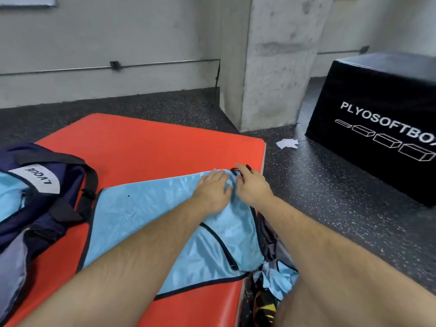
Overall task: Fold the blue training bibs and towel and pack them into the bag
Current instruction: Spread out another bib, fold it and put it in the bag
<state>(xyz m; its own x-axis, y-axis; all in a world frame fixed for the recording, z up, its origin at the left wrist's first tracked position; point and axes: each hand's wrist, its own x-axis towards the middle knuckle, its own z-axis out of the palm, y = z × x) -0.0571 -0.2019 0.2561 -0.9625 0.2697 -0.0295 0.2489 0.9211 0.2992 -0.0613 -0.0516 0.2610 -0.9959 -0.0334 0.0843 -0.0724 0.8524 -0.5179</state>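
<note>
Two hands lie flat, fingers straight: left hand point(213, 188) on the light blue, black-trimmed mesh bib point(141, 220), right hand point(253, 186) at its far corner; the bib is spread on the orange-red foam mat point(141, 147); navy fabric bag point(70, 175) just left (white label, upside down); black cube box point(377, 90) reads "PLYOSOFTBO".

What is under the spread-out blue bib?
The orange mat lies under the blue bib; the left hand presses flat on top. Anything else beneath the cloth is covered.

A bib point(146, 220) is spread on a mat point(141, 142), with a bag point(47, 197) set to its left on the same mat (a second bib point(11, 192) lies inside). The left hand point(213, 188) and right hand point(252, 185) are laid side by side at the bib's far right corner. A box point(377, 126) is placed on the floor point(330, 197) farther right.
</note>
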